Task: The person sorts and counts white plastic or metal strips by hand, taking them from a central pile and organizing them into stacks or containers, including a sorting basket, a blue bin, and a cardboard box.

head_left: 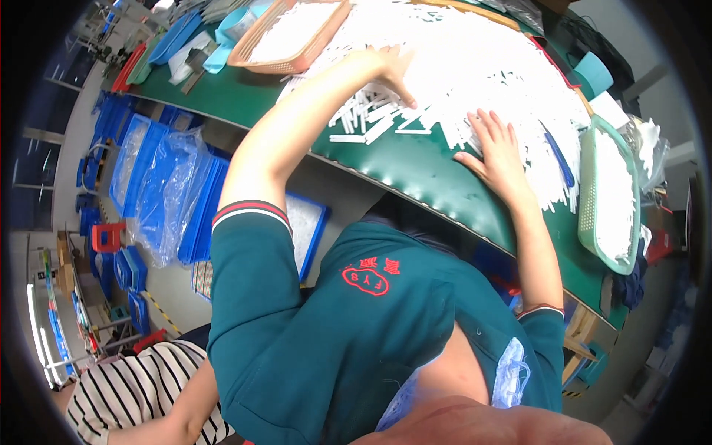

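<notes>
A wide heap of small white sticks [475,59], overexposed in its middle, covers much of the green table [437,170]. My left hand [393,73] lies on the heap's left part, fingers spread, thumb pointing toward the loose sticks at the near edge. To the right, my right hand [498,152] rests at the heap's front edge with its fingers stretched out and thumb apart. Neither hand grips anything that I can see. A dark blue slim tool [559,159] lies among the sticks right of my right hand.
An orange basket [256,62] of white pieces stands at the left, a green basket [587,215] of them at the right. Blue crates [141,170] with clear plastic stand on the left floor. A person in a striped shirt [141,386] is at lower left.
</notes>
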`<state>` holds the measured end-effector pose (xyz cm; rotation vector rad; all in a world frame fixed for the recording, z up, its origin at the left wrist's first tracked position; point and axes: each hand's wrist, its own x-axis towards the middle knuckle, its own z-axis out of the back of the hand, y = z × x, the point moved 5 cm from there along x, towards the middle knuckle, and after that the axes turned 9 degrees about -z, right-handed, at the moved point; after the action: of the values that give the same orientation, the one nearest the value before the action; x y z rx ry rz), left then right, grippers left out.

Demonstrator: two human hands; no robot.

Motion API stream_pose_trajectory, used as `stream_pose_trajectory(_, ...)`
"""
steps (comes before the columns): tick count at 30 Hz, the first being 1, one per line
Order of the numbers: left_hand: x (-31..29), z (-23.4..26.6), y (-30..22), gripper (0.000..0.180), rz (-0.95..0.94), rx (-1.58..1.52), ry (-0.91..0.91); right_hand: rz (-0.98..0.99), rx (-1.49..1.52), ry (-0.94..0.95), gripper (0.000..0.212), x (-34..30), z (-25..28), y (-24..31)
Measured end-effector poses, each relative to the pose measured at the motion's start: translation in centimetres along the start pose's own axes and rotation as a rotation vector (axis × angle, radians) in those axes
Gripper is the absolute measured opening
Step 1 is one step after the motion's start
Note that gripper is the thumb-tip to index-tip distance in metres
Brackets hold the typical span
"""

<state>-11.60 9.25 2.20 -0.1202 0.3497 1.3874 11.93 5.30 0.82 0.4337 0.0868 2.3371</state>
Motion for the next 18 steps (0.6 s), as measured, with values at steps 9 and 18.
stream_pose_trajectory(9,4.5,0.1,0.8,0.115,0.088,-0.040,-0.055,-0.151,-0.045,-0.090,0.072,0.8,-0.8,-1.2)
stream_pose_trajectory(18,3.0,-0.8,-0.5,0.079,0.044,-0.016,-0.224,0.379,0.127,-0.007,0.058,-0.5,0.5,7.1)
